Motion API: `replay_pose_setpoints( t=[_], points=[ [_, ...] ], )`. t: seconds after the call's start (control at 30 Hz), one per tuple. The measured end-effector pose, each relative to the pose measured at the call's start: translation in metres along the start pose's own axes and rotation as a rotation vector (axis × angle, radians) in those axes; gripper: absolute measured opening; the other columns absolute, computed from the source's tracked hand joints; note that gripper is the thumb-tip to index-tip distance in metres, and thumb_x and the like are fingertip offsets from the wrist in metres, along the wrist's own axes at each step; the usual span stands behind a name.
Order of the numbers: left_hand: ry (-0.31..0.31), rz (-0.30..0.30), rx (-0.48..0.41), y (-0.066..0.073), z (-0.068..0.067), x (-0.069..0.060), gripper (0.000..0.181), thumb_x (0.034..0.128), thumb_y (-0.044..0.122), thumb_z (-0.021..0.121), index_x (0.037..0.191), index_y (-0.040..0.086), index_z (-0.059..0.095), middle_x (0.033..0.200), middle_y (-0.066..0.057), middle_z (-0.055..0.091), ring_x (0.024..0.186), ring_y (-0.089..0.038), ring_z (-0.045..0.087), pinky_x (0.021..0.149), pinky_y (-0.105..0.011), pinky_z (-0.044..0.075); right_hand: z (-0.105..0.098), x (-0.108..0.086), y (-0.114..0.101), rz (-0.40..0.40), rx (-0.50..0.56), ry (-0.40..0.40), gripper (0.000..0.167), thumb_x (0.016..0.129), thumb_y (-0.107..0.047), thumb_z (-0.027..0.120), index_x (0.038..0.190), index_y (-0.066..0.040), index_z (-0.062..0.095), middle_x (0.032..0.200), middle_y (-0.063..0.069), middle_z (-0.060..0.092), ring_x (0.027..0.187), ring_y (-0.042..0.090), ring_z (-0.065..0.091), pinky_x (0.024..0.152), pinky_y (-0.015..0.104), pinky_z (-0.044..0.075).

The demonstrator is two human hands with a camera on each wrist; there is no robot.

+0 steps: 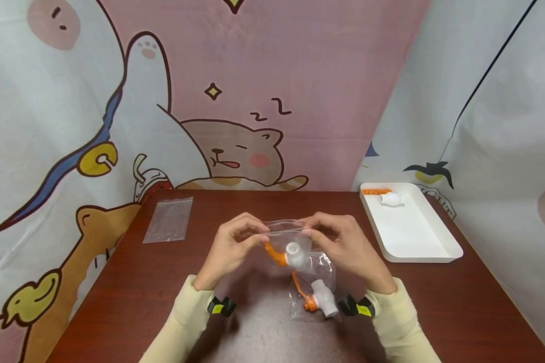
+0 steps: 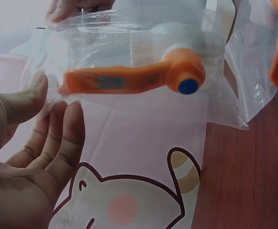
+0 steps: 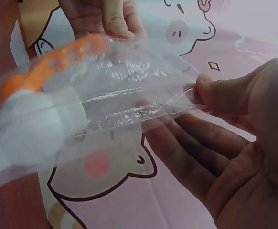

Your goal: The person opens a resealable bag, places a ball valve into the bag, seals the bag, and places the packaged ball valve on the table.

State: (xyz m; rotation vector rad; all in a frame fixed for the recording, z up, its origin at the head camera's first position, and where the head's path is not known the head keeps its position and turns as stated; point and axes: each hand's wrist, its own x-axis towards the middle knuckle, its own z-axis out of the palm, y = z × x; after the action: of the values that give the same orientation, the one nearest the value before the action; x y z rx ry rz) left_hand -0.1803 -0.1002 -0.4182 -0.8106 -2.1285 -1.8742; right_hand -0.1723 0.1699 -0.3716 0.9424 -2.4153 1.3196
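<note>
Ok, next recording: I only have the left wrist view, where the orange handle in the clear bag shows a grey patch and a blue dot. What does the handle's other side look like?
Observer: In the right wrist view, the orange handle shows a row of round holes or hollows along its length; I can't tell whether they go right through.
Operator: And what is off toward the far end of the table, on the person's left?
Observer: The head view shows a flat clear bag lying there on the table, apart from both hands.
</note>
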Motion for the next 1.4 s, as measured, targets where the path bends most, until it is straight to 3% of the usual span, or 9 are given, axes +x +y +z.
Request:
replay_pose_setpoints(
  t=[0.1,0.27,0.47,0.73,0.97,1.1,1.23,1.4],
  points=[
    [0.028,-0.018,0.003,0.002,-0.001,0.0,0.018,0.0887,0.005,0.079,0.106,0.01,0.074,0.096,-0.01,0.072,0.079,-0.018,0.071,0.074,-0.037,0.062,-0.003,0.0,0.002,-0.012,0.037,-0.007,0.009,0.093,-0.012,0.075,0.097,-0.02,0.076,0.105,-0.007,0.077,0.084,0.009,0.071,0.066,0.022,0.056],
    [0.082,-0.059,0.038,0.005,-0.002,0.0,0.027,0.0878,0.009,0.08,0.112,0.014,0.071,0.089,-0.011,0.074,0.077,-0.016,0.07,0.072,-0.027,0.057,-0.007,0.0,0.009,-0.041,0.001,0.001,0.01,0.091,-0.014,0.077,0.096,-0.022,0.076,0.093,-0.01,0.073,0.076,0.008,0.063,0.062,0.022,0.051],
    [0.117,-0.088,0.071,0.01,-0.002,0.001,0.01,0.0881,0.016,0.082,0.094,0.011,0.075,0.087,-0.007,0.075,0.074,-0.019,0.067,0.066,-0.023,0.053,-0.005,-0.001,0.016,-0.013,0.016,0.006,0.009,0.09,-0.014,0.079,0.094,-0.021,0.076,0.087,-0.007,0.074,0.071,0.01,0.064,0.061,0.022,0.053],
    [0.158,-0.005,0.02,0.014,0.003,0.0,0.005,0.0903,0.011,0.079,0.093,0.009,0.075,0.085,-0.009,0.074,0.072,-0.019,0.067,0.068,-0.025,0.055,-0.002,0.0,0.016,0.051,0.025,-0.049,0.015,0.092,-0.012,0.078,0.102,-0.021,0.073,0.091,-0.005,0.076,0.078,0.014,0.072,0.07,0.025,0.06],
    [0.149,0.046,0.012,0.015,0.008,-0.002,0.004,0.091,0.007,0.077,0.092,0.003,0.076,0.071,-0.011,0.069,0.052,-0.028,0.057,0.046,-0.026,0.047,0.006,0.002,0.013,0.044,-0.032,-0.139,0.028,0.091,-0.015,0.079,0.117,-0.022,0.069,0.097,-0.008,0.075,0.085,0.007,0.07,0.078,0.027,0.06],
    [0.144,0.098,0.056,0.014,0.012,-0.002,0.007,0.0906,0.011,0.079,0.09,0.003,0.077,0.074,-0.007,0.072,0.055,-0.023,0.061,0.049,-0.023,0.049,0.016,0.004,0.008,0.007,-0.022,-0.116,0.027,0.091,-0.018,0.08,0.115,-0.023,0.071,0.103,-0.011,0.073,0.091,0.006,0.069,0.083,0.028,0.059],
    [0.13,0.149,0.103,0.014,0.016,-0.003,0.005,0.0893,0.013,0.08,0.09,0.008,0.079,0.078,-0.002,0.074,0.062,-0.013,0.061,0.052,-0.021,0.049,0.027,0.004,0.001,-0.021,0.003,-0.071,0.018,0.092,-0.019,0.079,0.108,-0.025,0.073,0.1,-0.013,0.072,0.089,0.006,0.068,0.081,0.028,0.059],
    [0.107,0.123,0.093,0.014,0.021,-0.005,0.003,0.0883,0.013,0.081,0.092,0.014,0.081,0.081,-0.002,0.076,0.066,-0.013,0.064,0.055,-0.026,0.051,0.036,0.004,-0.004,-0.056,0.028,-0.048,0.011,0.094,-0.016,0.076,0.102,-0.023,0.075,0.095,-0.012,0.072,0.087,0.005,0.068,0.08,0.031,0.061]
  ],
)
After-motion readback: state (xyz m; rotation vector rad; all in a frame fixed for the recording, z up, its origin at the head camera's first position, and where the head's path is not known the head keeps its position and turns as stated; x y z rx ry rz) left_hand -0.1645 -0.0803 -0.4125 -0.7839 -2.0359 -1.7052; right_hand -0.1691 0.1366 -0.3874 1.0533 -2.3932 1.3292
